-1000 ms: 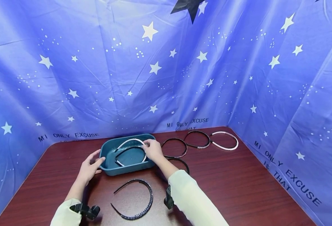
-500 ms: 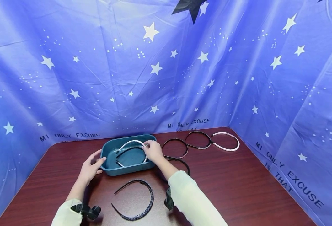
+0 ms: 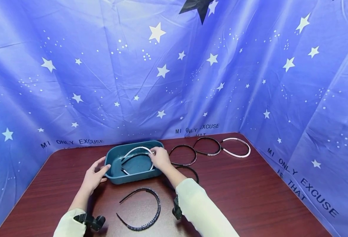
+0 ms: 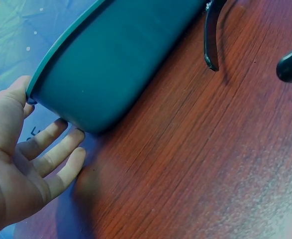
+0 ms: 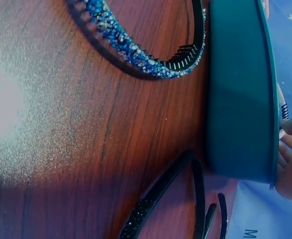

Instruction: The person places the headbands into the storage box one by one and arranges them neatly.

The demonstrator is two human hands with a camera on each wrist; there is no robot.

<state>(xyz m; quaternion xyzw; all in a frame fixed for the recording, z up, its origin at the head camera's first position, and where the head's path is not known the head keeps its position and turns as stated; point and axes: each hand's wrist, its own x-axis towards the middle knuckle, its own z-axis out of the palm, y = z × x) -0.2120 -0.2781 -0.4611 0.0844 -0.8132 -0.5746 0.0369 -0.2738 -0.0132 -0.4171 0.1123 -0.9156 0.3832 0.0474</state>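
Hand, left (image 3: pixel 93 176): at the left end of a dark teal, rounded rectangular tub (image 3: pixel 132 178), thumb lapped over the rim and fingers against the outer wall, gripping that end; its forearm reaches up and slightly right from a cream sleeve (image 3: pixel 70 223).
Tub position: on the reddish-brown wood-grain table (image 3: pixel 236 191), between the two hands, its long side facing the person.
Slim white curved headband (image 3: pixel 137 147): within the tub, well apart from the left hand, its bend meeting the right hand's fingers and its tips pointing left; a black toothed curve shows just below its upper arm, and whether that belongs to the same band cannot be told.
Black headband with blue and silver glitter (image 5: pixel 128 55): on the table in front of the tub, between the forearms, tips pointing left.
Hand, right (image 3: pixel 160 158): over the tub's right end, thumb and fingertips pinching the white headband, back of the hand upward; its forearm slants up and left from the other cream sleeve (image 3: pixel 203 205).
Black headband with dark sparkles (image 5: pixel 141 214): right of the tub, partly hidden by the right forearm.
Far right: two black headbands with decorated edges (image 3: pixel 214 154), then a pale pink-and-white headband (image 3: pixel 239 156) near the table's far corner.
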